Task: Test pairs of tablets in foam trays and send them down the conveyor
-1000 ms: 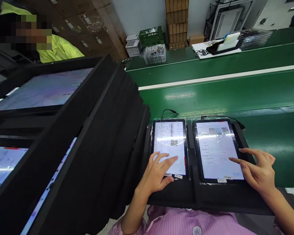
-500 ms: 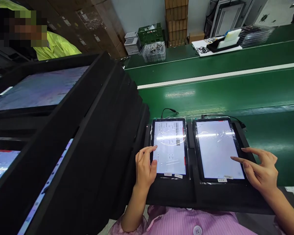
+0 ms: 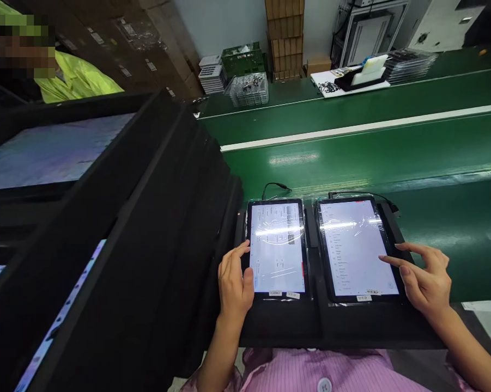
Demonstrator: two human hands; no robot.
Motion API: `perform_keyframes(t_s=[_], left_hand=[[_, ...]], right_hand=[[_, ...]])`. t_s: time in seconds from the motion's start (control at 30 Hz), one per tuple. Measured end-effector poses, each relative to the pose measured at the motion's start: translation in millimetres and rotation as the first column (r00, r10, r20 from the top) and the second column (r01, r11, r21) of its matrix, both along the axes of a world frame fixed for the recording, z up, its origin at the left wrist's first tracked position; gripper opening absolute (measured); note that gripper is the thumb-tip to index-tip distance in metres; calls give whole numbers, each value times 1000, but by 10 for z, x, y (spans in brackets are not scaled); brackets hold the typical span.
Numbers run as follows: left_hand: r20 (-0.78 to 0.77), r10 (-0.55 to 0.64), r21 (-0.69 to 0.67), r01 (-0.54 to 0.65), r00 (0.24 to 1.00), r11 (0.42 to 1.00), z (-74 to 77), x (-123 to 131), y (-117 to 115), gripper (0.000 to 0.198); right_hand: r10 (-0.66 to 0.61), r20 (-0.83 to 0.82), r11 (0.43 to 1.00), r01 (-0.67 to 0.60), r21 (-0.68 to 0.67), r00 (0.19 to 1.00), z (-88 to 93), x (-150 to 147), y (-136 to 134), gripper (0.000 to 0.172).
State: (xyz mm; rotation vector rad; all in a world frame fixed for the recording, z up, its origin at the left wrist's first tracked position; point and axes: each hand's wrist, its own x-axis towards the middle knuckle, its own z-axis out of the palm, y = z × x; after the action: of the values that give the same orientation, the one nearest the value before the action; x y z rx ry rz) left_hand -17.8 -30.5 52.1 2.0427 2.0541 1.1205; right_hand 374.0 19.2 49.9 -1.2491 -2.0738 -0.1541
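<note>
Two tablets in clear film lie side by side on a black foam tray [image 3: 286, 326], each with a black cable at its top edge. The left tablet [image 3: 276, 256] shows a page of text and small grey pictures. My left hand [image 3: 234, 280] rests at its left edge, holding nothing, fingers apart from the thumb. A list of text lines fills the lit screen of the right tablet [image 3: 359, 250]. My right hand [image 3: 427, 277] is at that tablet's right side, index finger stretched over the screen, the other fingers spread and nothing held.
Black foam trays [image 3: 163, 228] are stacked high on the left, with lit screens in them. Behind runs a green conveyor [image 3: 351, 158]. Beyond it are clear plastic trays [image 3: 250, 90], a green crate [image 3: 242, 59] and a white board [image 3: 347, 87]. A person in a yellow top [image 3: 79, 79] is at upper left.
The right tablet's screen has gone from nearly blank to a list of text. My left hand has slid slightly off the left screen to its edge. The whole view has shifted a little.
</note>
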Motion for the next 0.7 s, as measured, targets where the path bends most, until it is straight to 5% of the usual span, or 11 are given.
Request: perform_keyframes(t_s=[0.23,0.43,0.6,0.7], left_hand=[[49,-39,-36,41,998,998,-57,-40,19,55],[64,-48,-96,54,997,994,-106,-72,7,67],[53,-41,-119,47,998,992,-133,-81,4,70],[43,-49,-135,54,998,989,-129,-61,2,71]], right_hand=[[-20,13,997,21,-77,1000,-66,61,-24,50],[262,123,951,-234,-203,957,-121,55,22,44],[-128,155,955,164,-246,980,-130,-32,61,49],[-147,128,959,173,-224,981,-117,-46,37,60]])
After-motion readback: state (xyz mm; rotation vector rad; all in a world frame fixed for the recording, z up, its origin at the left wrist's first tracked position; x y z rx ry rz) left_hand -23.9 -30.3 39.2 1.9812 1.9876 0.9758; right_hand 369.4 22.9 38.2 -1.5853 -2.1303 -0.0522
